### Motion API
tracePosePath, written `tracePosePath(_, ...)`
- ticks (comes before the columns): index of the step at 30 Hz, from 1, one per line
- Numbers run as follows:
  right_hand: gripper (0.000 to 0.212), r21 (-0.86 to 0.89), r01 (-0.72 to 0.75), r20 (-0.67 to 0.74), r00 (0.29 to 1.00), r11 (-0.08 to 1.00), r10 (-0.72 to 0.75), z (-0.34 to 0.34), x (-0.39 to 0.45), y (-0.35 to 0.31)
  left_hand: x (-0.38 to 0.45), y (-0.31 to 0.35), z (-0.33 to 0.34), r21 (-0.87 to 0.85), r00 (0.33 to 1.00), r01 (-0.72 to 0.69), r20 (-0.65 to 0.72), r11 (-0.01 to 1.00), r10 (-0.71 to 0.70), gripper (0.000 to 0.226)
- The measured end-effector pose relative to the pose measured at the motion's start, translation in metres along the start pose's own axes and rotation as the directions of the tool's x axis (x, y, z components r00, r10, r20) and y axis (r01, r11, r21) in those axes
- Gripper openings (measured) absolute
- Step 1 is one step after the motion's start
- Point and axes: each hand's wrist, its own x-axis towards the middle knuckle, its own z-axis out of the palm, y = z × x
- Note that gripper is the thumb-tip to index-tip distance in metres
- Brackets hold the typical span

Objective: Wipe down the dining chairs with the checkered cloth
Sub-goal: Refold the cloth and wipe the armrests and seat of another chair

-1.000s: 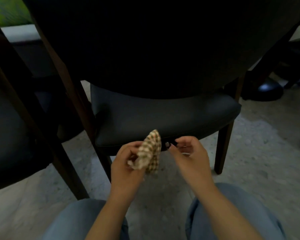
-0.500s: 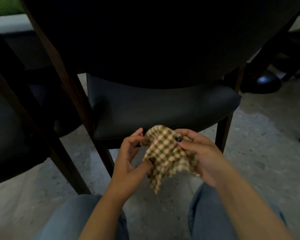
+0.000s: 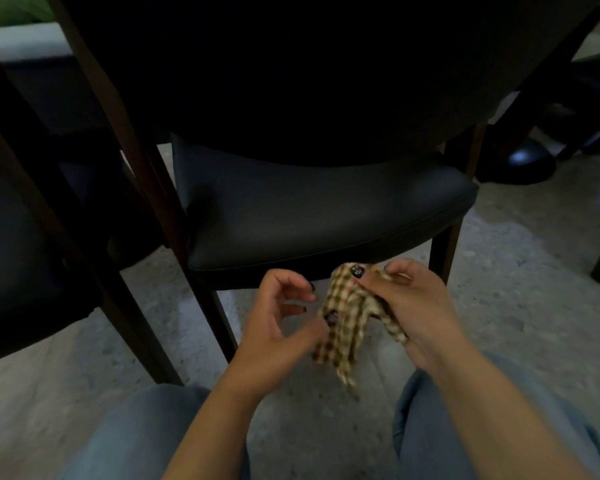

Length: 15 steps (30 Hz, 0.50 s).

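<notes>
The checkered cloth [image 3: 347,315], beige with brown and green checks, hangs bunched between my hands just in front of the chair seat. My right hand [image 3: 414,308] pinches its upper part between thumb and fingers. My left hand [image 3: 274,327] has its thumb tucked into a fold on the cloth's left side, while its curled fingers stay clear of it. The dining chair [image 3: 312,209] has a dark padded seat, dark wooden legs and a black backrest that fills the top of the view. Both hands are below the seat's front edge and do not touch it.
A second dark chair [image 3: 18,244] stands at the left, its wooden frame close to the first chair's front left leg [image 3: 208,306]. Speckled grey floor [image 3: 520,306] lies below. My knees in blue jeans [image 3: 465,427] are at the bottom. A dark shoe [image 3: 527,161] is at the right.
The cloth went from a small wad in my left hand to a looser bunch held by both hands. It now hangs mostly from my right hand, and my left fingers have curled away.
</notes>
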Motion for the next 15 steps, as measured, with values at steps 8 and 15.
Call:
tracePosePath(8, 0.057, 0.304, -0.157, 0.252, 0.965, 0.940, 0.079, -0.010, 0.004, -0.007, 0.003, -0.012, 0.014, 0.313, 0.997, -0.052, -0.030, 0.948, 0.065, 0.027)
tracePosePath(15, 0.018, -0.504, 0.407, -0.083, 0.855, 0.762, -0.512, -0.018, 0.007, 0.000, 0.009, 0.000, -0.008, -0.272, 0.951, 0.227, -0.146, 0.935, -0.273, 0.009)
